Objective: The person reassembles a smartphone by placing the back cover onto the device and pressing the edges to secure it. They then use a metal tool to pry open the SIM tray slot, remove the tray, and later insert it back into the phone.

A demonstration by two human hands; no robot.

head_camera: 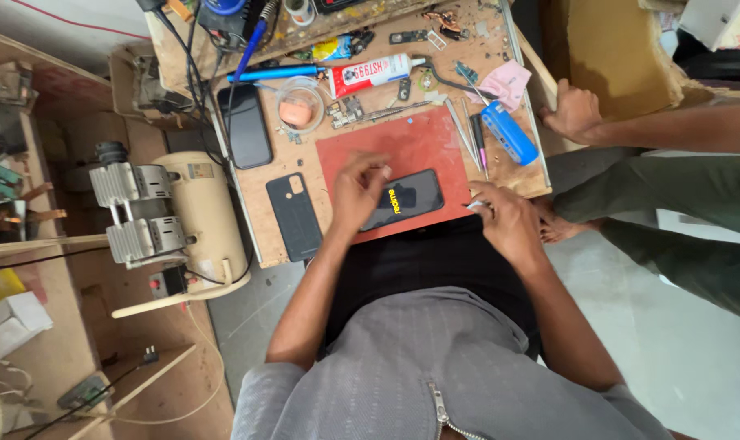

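Cluttered with tools, your small wooden workbench (pixel 272 236) sits between a cream air compressor (pixel 192 220) on one side and another person's green-trousered legs (pixel 671 212) on the other. On the bench lies a red work mat (pixel 419 143), and a black phone (pixel 403 199) with a yellow mark on its back rests at the mat's near edge. Your left hand (pixel 355 194) presses down on the phone's left end, fingers curled over it. Your right hand (pixel 504 216) sits just beside the phone's right end, fingers pinched together on something small and pale; you cannot tell what it is. Left of the mat lie 2 more dark pieces: a black back cover (pixel 295 215) and a second phone (pixel 248 126) farther up. Beyond the mat are a white-and-red glue tube (pixel 368 73), a clear round cup (pixel 299 106), tweezers (pixel 466 130) and a blue cylinder (pixel 508 133). The other person's hand (pixel 574 110) rests at the bench's far right edge.
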